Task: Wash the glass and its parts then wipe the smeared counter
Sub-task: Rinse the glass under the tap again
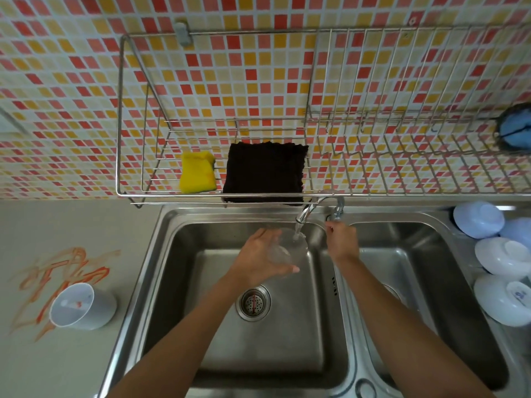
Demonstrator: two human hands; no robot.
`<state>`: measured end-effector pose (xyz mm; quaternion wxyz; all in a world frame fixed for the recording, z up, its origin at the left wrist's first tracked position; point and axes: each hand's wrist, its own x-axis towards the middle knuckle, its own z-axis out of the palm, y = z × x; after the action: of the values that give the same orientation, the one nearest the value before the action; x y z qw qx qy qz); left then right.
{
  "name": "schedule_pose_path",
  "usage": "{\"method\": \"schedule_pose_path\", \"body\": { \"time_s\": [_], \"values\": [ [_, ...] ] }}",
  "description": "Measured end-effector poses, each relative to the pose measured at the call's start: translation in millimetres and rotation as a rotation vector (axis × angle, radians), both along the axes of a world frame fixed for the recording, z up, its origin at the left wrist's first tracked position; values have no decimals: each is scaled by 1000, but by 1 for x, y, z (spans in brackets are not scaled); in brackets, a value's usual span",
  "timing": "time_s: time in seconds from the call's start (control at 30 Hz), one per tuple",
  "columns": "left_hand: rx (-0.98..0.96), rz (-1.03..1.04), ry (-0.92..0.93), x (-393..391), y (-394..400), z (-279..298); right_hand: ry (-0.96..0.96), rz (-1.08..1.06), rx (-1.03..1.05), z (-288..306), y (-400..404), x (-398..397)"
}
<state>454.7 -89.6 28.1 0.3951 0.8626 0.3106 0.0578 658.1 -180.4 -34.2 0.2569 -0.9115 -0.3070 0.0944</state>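
Note:
My left hand (258,254) grips a clear glass (288,249) over the left sink basin (201,282), and water runs into it from the faucet spout (306,212). My right hand (342,239) reaches up to the faucet handle (336,215) and touches it. A white cup-shaped part (82,307) with a red smudge inside lies tilted on the grey counter (71,225) at the left. Orange-red smears (60,277) cover the counter around it.
A wire rack (201,193) above the sink carries a yellow sponge (197,172) and a dark cloth (264,170). Several white bowls (502,257) lie upside down at the right. The right basin (431,282) and a drain strainer (253,303) are in view.

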Motion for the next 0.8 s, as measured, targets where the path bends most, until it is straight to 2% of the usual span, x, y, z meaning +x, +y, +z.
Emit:
{"method": "schedule_pose_path", "body": {
  "time_s": [0.2, 0.4, 0.47, 0.6, 0.8],
  "values": [
    [-72, 38, -95, 22, -4, 5, -39, 10, -40, -2, 0, -5],
    [-98, 29, -86, 19, -7, -4, -27, -7, -71, -3, 1, -6],
    [-97, 85, -102, 13, -4, -6, -39, -5, -48, -4, 0, -6],
    [-33, -4, -82, 11, -9, -5, -41, -26, -9, -7, 1, -7],
    [-75, 91, -270, 8, -5, -10, 23, -184, 156, -11, -4, -4]
  ]
}}
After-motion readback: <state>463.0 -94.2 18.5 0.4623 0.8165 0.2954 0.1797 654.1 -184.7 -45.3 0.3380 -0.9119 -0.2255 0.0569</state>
